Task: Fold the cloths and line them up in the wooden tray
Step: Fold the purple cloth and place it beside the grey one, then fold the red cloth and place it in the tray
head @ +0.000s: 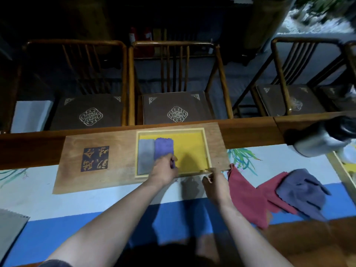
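The wooden tray (207, 149) sits on a board at the far edge of the worktop (96, 193), its yellow floor mostly bare. 2 folded cloths already lie in it side by side: a grey cloth (145, 156) against the left wall and a purple cloth (164, 149) touching its right edge. The left hand (164, 170) rests on the near end of the purple cloth, fingers curled and pinching its lower edge. The right hand (213, 182) hovers just in front of the tray's near right corner; whether it grips anything I cannot tell.

The step in hand looks like seating the purple cloth. To do it well, press it flat, slide its long edge flush with the grey one, and match their near ends before letting go, so the row stays straight.

Unfolded work waits to the right: a red cloth (248, 199) spread near the right hand, and a blue-grey cloth (302, 191) heaped partly over it.
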